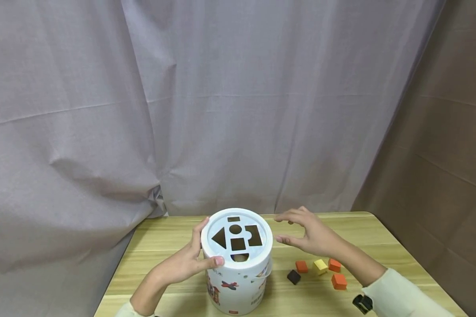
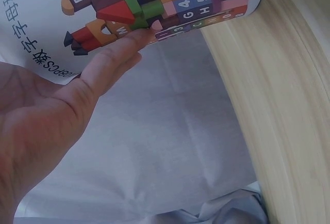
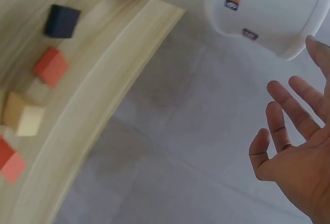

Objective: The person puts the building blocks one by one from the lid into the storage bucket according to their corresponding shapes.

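A white toy-block bucket point(image 1: 238, 297) stands upright on the table, printed with colourful block pictures. Its lid point(image 1: 221, 223) has cut-outs: a triangle, a circle, a square and other shapes. My left hand point(image 1: 184, 263) holds the bucket at its left rim, thumb over the lid's edge; the left wrist view shows fingers point(image 2: 121, 53) along the printed side. To the right of the rim, my right hand point(image 1: 311, 231) hovers with fingers spread and nothing in it. In the right wrist view, its thumb tip comes right at the bucket's rim point(image 3: 304, 43).
Right of the bucket lie a black block point(image 1: 294, 277), a yellow block point(image 1: 320, 267) and several red blocks point(image 1: 339, 281). A thin handle point(image 1: 266, 270) hangs on the bucket's right side. A grey curtain point(image 1: 238, 110) closes off the table's point(image 1: 162, 237) far edge.
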Motion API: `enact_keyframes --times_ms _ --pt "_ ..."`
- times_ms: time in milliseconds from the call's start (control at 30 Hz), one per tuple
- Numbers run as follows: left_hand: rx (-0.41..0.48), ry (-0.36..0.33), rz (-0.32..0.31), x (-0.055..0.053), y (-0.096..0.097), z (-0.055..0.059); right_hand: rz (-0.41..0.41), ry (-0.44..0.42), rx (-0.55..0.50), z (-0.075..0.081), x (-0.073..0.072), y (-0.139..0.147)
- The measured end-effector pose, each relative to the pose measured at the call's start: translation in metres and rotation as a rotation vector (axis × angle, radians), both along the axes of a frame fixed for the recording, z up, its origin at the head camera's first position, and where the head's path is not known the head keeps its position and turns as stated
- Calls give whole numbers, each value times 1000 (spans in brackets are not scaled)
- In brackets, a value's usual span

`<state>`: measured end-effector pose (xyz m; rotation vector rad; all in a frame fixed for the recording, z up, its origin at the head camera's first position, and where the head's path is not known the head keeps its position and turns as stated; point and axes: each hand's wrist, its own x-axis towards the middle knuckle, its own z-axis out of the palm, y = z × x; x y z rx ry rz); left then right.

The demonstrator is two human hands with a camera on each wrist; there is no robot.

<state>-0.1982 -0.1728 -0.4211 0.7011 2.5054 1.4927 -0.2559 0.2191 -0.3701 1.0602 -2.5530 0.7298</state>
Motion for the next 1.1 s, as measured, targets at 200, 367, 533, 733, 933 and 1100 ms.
enact_keyframes --times_ms 200,367,533,733,933,1100 --pt "-1 -8 0 2 -2 0 -28 22 20 -12 4 20" --pt "0 -5 3 2 -3 0 -41 14 20 -22 9 31" --pt "-2 6 8 2 -4 0 -24 27 23 -37 10 36" --pt "-3 6 16 4 -6 0 25 8 26 -59 11 39" --pt "2 11 13 5 -6 -1 54 -47 61 -77 12 43" --pt "3 14 7 6 -6 0 55 -126 128 -93 16 43"
